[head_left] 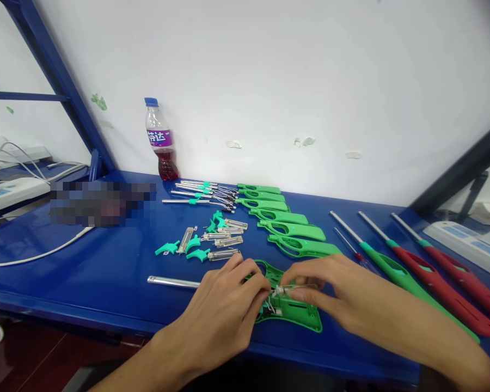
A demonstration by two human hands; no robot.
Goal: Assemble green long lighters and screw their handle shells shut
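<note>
A green plastic lighter shell (298, 314) lies flat near the front edge of the blue table (106, 272). My left hand (224, 310) rests on its left end, fingers curled and pinched on small wires there. My right hand (330, 288) pinches a clear gas tube (298, 287) and holds it over the shell. A metal tube (173, 282) sticks out to the left of my left hand.
Several empty green shells (286, 223) lie in a row behind my hands. Clear tubes with green triggers (212, 239) and metal tubes with wires (200, 193) lie to their left. Assembled green and red lighters (433, 277) lie at the right. A drink bottle (161, 141) stands by the wall.
</note>
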